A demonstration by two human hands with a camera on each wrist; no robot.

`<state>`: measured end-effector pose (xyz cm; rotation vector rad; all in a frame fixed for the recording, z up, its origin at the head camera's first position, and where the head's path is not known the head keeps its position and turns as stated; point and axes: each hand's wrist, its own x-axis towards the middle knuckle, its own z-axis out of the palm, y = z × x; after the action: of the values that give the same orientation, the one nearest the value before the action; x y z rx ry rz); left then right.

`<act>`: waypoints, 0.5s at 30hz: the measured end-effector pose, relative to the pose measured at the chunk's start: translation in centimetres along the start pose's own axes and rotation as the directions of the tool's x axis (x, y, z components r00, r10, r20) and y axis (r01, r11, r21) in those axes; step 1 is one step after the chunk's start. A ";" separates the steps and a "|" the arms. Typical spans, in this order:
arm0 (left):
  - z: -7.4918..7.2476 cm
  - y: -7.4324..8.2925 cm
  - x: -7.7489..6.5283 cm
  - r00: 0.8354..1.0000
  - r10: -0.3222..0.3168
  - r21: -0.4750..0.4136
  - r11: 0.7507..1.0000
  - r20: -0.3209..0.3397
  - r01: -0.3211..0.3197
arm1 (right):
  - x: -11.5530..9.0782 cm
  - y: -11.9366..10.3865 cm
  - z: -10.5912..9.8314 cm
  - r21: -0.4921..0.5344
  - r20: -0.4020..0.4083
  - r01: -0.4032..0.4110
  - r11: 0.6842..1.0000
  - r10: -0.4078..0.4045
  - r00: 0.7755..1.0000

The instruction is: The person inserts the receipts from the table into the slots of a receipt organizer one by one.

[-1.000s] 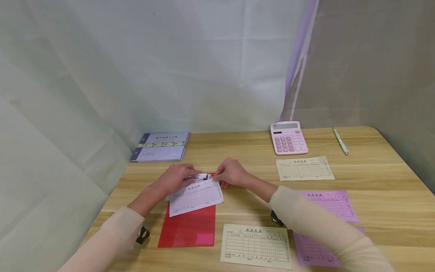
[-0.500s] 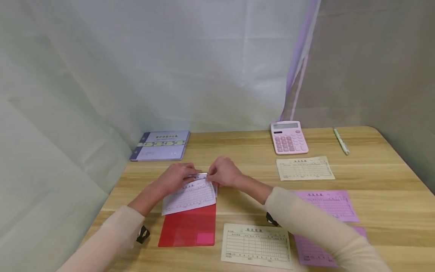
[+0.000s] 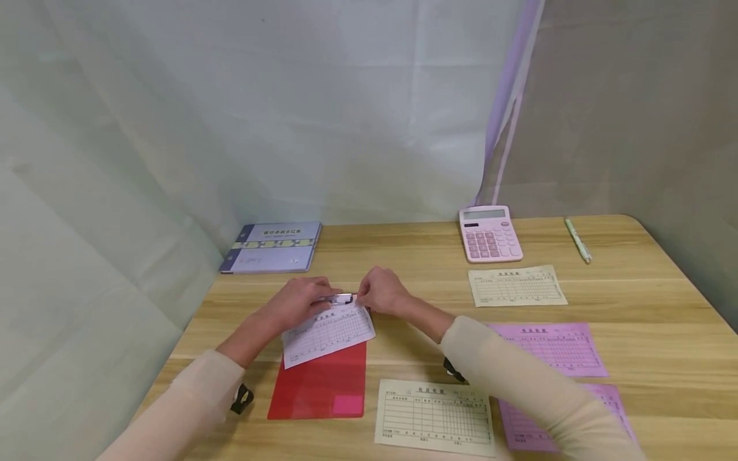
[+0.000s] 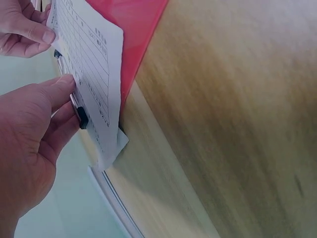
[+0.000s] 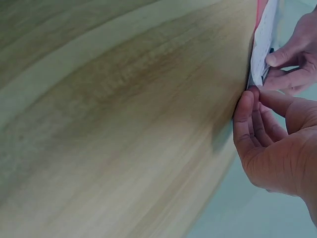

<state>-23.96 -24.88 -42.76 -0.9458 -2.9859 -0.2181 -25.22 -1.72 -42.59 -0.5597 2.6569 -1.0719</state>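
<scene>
Head view: we have the white slip (image 3: 328, 336) slanted on the red board (image 3: 323, 387), top edge at the clip (image 3: 344, 298). Left hand (image 3: 296, 299) grips the clip; right hand (image 3: 383, 291) pinches the slip's upper right corner. Cream slips (image 3: 435, 416) and purple slips (image 3: 556, 349) lie loose on the table (image 3: 403, 253), right of the board.

Left wrist view: we see left thumb and fingers on the clip; a second paper (image 4: 122, 141) pokes out under the slip.

Right wrist view: right thumb and fingertips are closed on paper. We'd call it partway: slip at the clip, not squared up; can't tell if the clip bites.
</scene>
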 end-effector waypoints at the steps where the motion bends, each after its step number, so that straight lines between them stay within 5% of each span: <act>1: 0.1 0.0 0.0 1.000 0.000 0.008 1.000 0.002 0.000 | 0.0 0.0 0.0 0.001 0.000 -0.002 1.000 0.002 1.000; 15: 0.5 0.3 -0.4 0.998 0.045 0.086 0.995 -0.032 -0.042 | 0.1 -0.2 0.0 -0.012 -0.003 -0.018 1.000 0.018 1.000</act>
<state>-23.44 -24.78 -43.21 -0.9872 -2.9143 -0.1051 -25.28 -1.91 -42.46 -0.5358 2.6679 -1.0531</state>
